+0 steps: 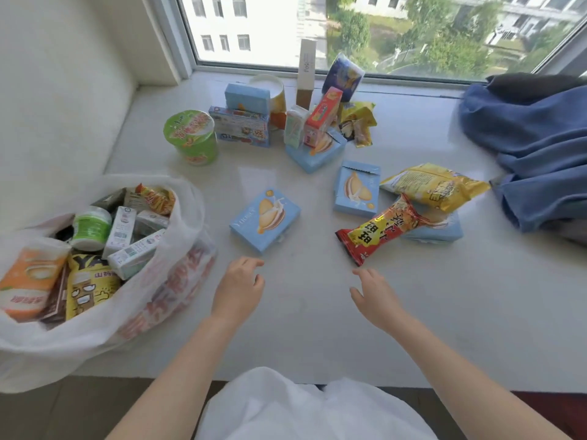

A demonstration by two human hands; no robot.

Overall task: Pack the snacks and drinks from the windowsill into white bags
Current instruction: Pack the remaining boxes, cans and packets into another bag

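A white plastic bag with red print sits at the left of the windowsill, stuffed with several cartons, cups and packets. My left hand hovers empty, fingers loosely curled, just below a blue biscuit box. My right hand is also empty, fingers relaxed, just below a red snack packet. A second blue box, a yellow chip bag and a green noodle cup lie further back.
A pile of boxes, cartons and a blue can stands near the window. Blue clothing is heaped at the right. Another blue box lies under the red packet. White fabric shows at the bottom edge.
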